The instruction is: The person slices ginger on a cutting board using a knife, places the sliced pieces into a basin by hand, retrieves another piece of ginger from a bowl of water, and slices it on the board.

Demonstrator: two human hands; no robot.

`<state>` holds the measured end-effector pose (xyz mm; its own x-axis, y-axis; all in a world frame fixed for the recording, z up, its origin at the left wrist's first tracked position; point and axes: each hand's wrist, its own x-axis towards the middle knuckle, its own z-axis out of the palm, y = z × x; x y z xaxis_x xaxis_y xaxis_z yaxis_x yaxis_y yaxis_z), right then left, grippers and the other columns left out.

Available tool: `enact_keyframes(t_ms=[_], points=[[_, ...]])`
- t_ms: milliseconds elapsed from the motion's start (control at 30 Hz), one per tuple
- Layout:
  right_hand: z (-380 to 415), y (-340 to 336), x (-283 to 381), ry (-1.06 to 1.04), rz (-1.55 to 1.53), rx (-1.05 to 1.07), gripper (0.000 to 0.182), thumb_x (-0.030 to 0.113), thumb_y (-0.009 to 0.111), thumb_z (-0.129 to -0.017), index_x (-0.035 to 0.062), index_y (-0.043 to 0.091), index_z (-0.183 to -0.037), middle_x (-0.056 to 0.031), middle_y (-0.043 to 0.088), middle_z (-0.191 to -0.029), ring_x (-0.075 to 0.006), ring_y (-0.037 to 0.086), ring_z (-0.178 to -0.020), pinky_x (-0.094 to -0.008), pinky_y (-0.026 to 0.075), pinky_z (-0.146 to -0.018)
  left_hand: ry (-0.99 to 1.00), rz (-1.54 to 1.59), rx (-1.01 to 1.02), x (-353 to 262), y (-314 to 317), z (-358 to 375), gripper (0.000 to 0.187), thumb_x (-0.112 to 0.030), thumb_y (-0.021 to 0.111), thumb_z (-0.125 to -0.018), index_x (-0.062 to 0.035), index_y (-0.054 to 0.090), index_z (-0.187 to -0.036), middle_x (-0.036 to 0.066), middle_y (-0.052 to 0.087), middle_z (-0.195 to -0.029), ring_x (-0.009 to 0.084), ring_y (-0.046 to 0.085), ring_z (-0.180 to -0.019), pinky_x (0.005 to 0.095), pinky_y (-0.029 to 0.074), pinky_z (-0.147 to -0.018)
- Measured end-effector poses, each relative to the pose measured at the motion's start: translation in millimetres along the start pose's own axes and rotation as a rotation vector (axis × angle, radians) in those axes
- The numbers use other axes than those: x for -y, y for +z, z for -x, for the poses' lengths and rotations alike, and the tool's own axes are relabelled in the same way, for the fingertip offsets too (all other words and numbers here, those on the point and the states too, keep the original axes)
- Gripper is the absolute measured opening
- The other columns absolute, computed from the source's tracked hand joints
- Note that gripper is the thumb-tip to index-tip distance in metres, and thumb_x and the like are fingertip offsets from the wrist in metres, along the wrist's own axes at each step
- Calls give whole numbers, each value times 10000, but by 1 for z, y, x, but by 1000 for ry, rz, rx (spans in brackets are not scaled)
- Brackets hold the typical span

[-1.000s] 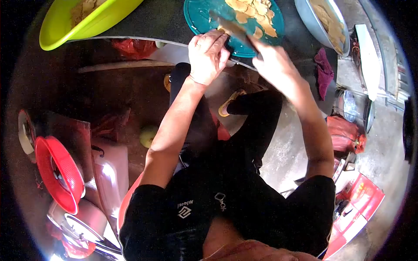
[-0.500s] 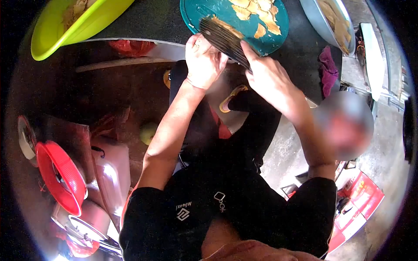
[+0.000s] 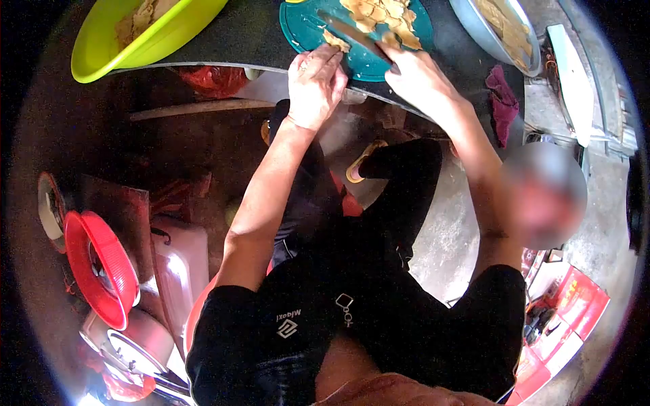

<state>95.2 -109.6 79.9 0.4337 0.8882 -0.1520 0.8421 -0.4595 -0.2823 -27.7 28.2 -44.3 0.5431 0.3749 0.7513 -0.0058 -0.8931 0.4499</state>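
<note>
A round teal board (image 3: 308, 27) lies at the front edge of a dark table, with flat yellowish-brown pieces (image 3: 379, 15) spread over its far part. My right hand (image 3: 421, 76) is closed round the handle of a knife (image 3: 352, 34), whose blade points up and left over the board. At the board's near left edge, the fingertips of my left hand (image 3: 317, 84) press together on a small yellowish piece (image 3: 336, 40), beside the blade.
A lime green basin (image 3: 101, 64) holding brown pieces stands at the left, and a pale blue basin (image 3: 535, 61) with similar pieces at the right. A purple cloth (image 3: 501, 105) hangs near the right edge. Red basket (image 3: 115, 284) lies lower left.
The knife has turned from broad, ridged face showing to a narrow edge view, now lower over the board. My left hand's fingers have come onto a piece on the board.
</note>
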Motion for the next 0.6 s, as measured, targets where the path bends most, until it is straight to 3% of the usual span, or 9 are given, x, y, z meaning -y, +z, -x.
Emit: enact_keyframes(t_ms=[33, 167, 200, 300, 400, 500, 600], points=[[11, -10, 13, 87, -69, 109, 465, 122, 559, -891, -13, 484, -1330, -235, 662, -897, -299, 687, -775, -374, 571, -665, -4, 5, 2, 1, 0, 1, 204, -123, 651, -796, -52, 701, -981, 69, 682, -1024, 221, 624, -1039, 386, 402, -974], [41, 3, 20, -2, 12, 146, 530, 83, 576, -868, -38, 424, -1361, -223, 652, -769, -319, 680, -682, -392, 569, -634, -3, -91, 104, 3, -5, 9, 185, -113, 664, -758, -28, 698, -919, 77, 674, -991, 211, 630, -1018, 381, 414, -984], [42, 5, 21, 67, -88, 138, 608, 67, 534, -830, 45, 384, -1419, -305, 612, -895, -435, 638, -793, -469, 505, -731, 10, -59, 66, 2, -3, 6, 115, -125, 663, -766, -38, 690, -838, 81, 675, -952, 216, 631, -1011, 394, 411, -995], [32, 3, 31, 89, -114, 149, 604, 66, 544, -828, 28, 395, -1413, -302, 612, -867, -423, 644, -781, -455, 509, -717, 24, -45, 15, 0, -5, 1, 95, -149, 666, -776, -55, 682, -775, 70, 678, -850, 214, 649, -922, 403, 421, -972], [-1, 19, 30, -71, -54, 100, 542, 32, 571, -838, -86, 414, -1343, -233, 648, -782, -354, 671, -693, -407, 558, -610, 18, -80, 124, 1, -9, 3, 112, -173, 673, -777, -71, 675, -733, 51, 667, -760, 211, 652, -818, 408, 427, -945], [-26, 26, 42, -49, -29, 123, 504, 25, 535, -865, -70, 418, -1346, -235, 641, -796, -322, 671, -714, -402, 556, -628, 12, -186, 188, 4, -6, 7, 131, -181, 675, -776, -80, 660, -694, 40, 653, -700, 209, 644, -751, 404, 429, -926], [-20, 41, 26, -170, -9, -56, 440, 47, 507, -893, -57, 458, -1317, -208, 643, -803, -283, 661, -716, -401, 556, -654, 24, -137, 204, 4, -8, 7, 145, -179, 661, -796, -66, 656, -705, 66, 657, -725, 241, 641, -764, 428, 420, -936]])
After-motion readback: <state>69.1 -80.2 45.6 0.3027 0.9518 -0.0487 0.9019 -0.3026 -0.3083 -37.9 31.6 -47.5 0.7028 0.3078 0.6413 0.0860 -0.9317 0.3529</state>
